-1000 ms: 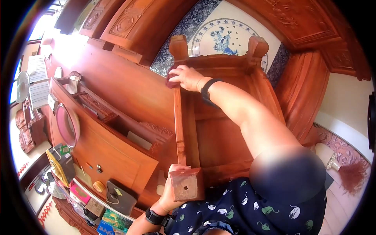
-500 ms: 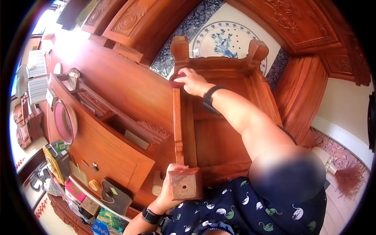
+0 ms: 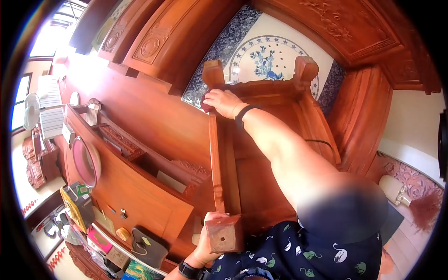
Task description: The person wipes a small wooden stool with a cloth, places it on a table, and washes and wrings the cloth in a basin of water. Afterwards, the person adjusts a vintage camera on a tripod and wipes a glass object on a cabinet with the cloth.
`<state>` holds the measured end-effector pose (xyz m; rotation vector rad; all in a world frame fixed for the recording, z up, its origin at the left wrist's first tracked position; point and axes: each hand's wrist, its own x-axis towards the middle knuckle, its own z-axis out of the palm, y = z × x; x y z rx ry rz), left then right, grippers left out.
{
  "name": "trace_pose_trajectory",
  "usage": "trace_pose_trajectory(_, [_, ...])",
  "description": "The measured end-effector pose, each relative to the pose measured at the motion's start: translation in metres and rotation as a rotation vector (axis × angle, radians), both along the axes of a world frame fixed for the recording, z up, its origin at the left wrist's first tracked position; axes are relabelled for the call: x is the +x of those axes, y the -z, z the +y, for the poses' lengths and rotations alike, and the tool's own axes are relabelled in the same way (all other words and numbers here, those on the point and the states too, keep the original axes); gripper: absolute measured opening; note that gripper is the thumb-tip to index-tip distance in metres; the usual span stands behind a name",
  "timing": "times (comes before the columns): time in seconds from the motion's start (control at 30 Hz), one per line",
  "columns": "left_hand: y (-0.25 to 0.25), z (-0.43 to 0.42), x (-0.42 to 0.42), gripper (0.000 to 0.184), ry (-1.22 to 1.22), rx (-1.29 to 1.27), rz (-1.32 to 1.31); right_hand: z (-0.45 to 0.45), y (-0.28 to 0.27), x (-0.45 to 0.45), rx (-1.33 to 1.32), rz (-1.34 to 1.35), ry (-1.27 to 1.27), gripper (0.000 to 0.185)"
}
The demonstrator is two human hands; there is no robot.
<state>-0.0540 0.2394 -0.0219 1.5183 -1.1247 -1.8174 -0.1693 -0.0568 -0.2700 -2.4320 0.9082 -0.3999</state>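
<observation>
While the left hand [image 3: 206, 240] is clasping the near leg [image 3: 225, 235] of the wooden frame [image 3: 215, 163], the right hand [image 3: 226, 103] is pressing a dark red pad [image 3: 205, 103] against the frame's far left corner. Right grip: fingers are closing over the pad, which is lying under the fingertips and showing at their outer side; the thumb's position, cannot tell. Left grip: hand is wrapping the leg from its outer side, just below the end of the long side rail; most fingers are hiding behind the leg. The leg's square end, with a small dark hole, is facing the camera.

Frame position: it is lying between the torso and the blue-and-white patterned panel [image 3: 268, 60], its long side rail running between the two hands. The far left leg [image 3: 213, 73] is standing just beyond the right hand; the far right leg [image 3: 305, 70] is standing well apart from it. The right forearm is crossing above the frame's inner panel. To the left, a pink-rimmed round mirror [image 3: 86, 162] is resting near a brown wooden surface [image 3: 140, 198].
</observation>
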Motion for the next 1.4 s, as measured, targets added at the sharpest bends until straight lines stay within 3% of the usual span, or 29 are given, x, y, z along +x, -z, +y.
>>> trace_pose_trajectory(0.27, [-0.004,-0.002,-0.003,0.07,-0.055,0.027,0.012,0.025,0.008,-0.034,-0.022,0.107,0.329,0.024])
trace_pose_trajectory(0.33, [-0.002,0.0,-0.001,0.07,-0.043,0.046,0.031,0.017,0.008,-0.037,0.195,0.415,0.512,0.021])
trace_pose_trajectory(0.4, [-0.001,0.001,0.001,0.07,-0.038,0.027,0.04,0.014,-0.003,-0.053,0.132,0.276,0.561,0.019])
trace_pose_trajectory(0.47, [0.0,0.0,-0.001,0.07,-0.027,0.014,0.055,0.013,-0.012,-0.05,-0.036,-0.027,0.475,0.022])
trace_pose_trajectory(0.5, [0.0,0.0,-0.002,0.071,-0.005,-0.008,0.033,0.012,-0.026,-0.042,-0.053,-0.102,0.4,0.03])
trace_pose_trajectory(0.6, [-0.001,0.0,-0.001,0.071,0.024,-0.019,0.004,0.01,-0.051,-0.008,-0.179,-0.214,0.17,0.029])
trace_pose_trajectory(0.67, [0.002,0.004,-0.001,0.071,0.008,0.018,0.005,0.006,-0.032,0.007,-0.224,-0.216,0.08,0.029])
trace_pose_trajectory(0.73, [-0.003,-0.002,-0.001,0.071,0.024,-0.003,-0.019,0.001,-0.005,0.004,-0.208,0.032,0.087,0.03])
trace_pose_trajectory(0.8, [0.002,0.0,0.0,0.071,0.011,0.005,-0.011,0.007,0.0,0.002,-0.324,0.108,0.138,0.03])
trace_pose_trajectory(0.87, [0.002,0.005,0.0,0.072,-0.017,0.022,-0.002,0.014,-0.003,-0.003,-0.173,0.087,0.199,0.033])
trace_pose_trajectory(1.03, [-0.001,0.0,0.0,0.07,0.015,-0.004,-0.04,0.02,-0.002,-0.024,-0.136,0.094,0.414,0.026])
trace_pose_trajectory(1.07, [0.0,0.0,0.0,0.069,0.023,0.0,-0.039,0.008,-0.002,-0.032,0.283,0.124,0.572,0.022])
trace_pose_trajectory(1.13, [0.003,0.002,0.001,0.07,0.025,-0.002,-0.021,0.008,0.068,-0.063,-0.012,0.133,0.891,0.018])
trace_pose_trajectory(1.23, [0.004,0.002,0.001,0.071,0.042,-0.022,-0.013,0.01,-0.002,-0.087,-0.063,0.062,0.621,0.023])
trace_pose_trajectory(1.4, [0.006,0.005,0.0,0.072,0.045,-0.029,-0.052,0.016,-0.046,-0.025,0.11,-0.17,0.421,0.036])
